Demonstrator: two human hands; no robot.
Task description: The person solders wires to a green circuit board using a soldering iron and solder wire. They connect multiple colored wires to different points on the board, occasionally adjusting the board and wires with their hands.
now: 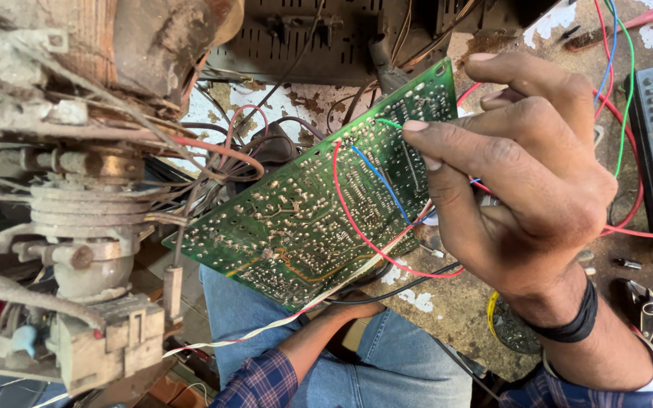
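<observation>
Circuit board (319,204) tilts solder-side up above the lap, long axis running lower left to upper right, right hand (523,166) pinching its upper edge, left hand (357,306) gripping from beneath.

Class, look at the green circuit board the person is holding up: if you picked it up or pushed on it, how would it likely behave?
The green circuit board looks thin and flat, so probably stiff and light. Its solder side is densely bumpy, so likely not slippery. The red wire, blue wire and others tether it, so it would probably tug back; the right hand and left hand steady it.
</observation>
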